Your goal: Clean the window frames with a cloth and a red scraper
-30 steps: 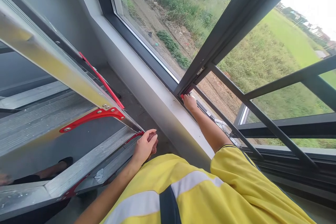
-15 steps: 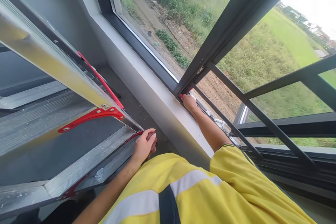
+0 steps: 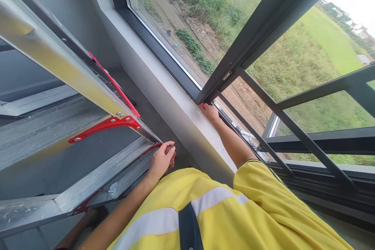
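My left hand (image 3: 160,161) is closed around a crumpled reddish-brown cloth (image 3: 171,158), low beside the stepladder's rail. My right hand (image 3: 211,113) reaches to the bottom corner of the dark window frame (image 3: 202,94). Its fingers are closed on a small red piece (image 3: 202,105), mostly covered by the hand; whether it is a cloth or a tool I cannot make out. That piece sits where the frame meets the pale sill (image 3: 187,114). Just right of the hand, a metal window hinge arm (image 3: 247,136) lies along the bottom track.
An aluminium stepladder (image 3: 96,90) with red braces (image 3: 108,125) stands close on the left. Dark grey bars (image 3: 263,91) cross the window opening on the right. A fixed glass pane (image 3: 187,15) is at upper left. Dark floor (image 3: 146,105) shows between ladder and wall.
My right hand has shifted slightly left along the frame's foot, out towards the sill, with the red piece. My left hand keeps its hold on the cloth. The view has tilted a little.
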`<state>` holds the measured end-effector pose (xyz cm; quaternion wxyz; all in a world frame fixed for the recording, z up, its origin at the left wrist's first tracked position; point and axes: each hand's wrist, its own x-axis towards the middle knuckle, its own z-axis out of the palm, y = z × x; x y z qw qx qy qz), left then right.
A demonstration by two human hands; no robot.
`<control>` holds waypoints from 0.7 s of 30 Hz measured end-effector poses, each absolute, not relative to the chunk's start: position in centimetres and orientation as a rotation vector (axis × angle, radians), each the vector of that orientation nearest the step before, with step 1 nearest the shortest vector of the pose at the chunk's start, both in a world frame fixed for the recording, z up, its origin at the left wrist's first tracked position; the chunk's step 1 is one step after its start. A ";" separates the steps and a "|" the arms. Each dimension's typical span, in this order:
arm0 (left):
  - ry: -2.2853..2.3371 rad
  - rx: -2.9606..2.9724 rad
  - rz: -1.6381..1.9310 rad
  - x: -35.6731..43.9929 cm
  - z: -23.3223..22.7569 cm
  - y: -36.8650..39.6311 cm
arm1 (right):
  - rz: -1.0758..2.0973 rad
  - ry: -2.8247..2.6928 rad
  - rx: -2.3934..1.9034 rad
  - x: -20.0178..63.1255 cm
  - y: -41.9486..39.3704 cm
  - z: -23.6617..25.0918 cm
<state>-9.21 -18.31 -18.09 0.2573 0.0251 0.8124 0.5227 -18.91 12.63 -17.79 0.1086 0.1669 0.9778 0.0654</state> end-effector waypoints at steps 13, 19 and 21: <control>2.167 0.055 1.375 -9.2 -17.4 -18.3 | 0.185 2.901 0.628 -19.1 11.9 -17.5; 2.171 0.063 1.391 -9.1 -17.8 -18.4 | 0.178 2.858 0.622 -19.7 11.7 -17.6; 2.167 0.067 1.394 -9.1 -17.9 -18.4 | 0.186 2.862 0.630 -19.9 11.6 -17.5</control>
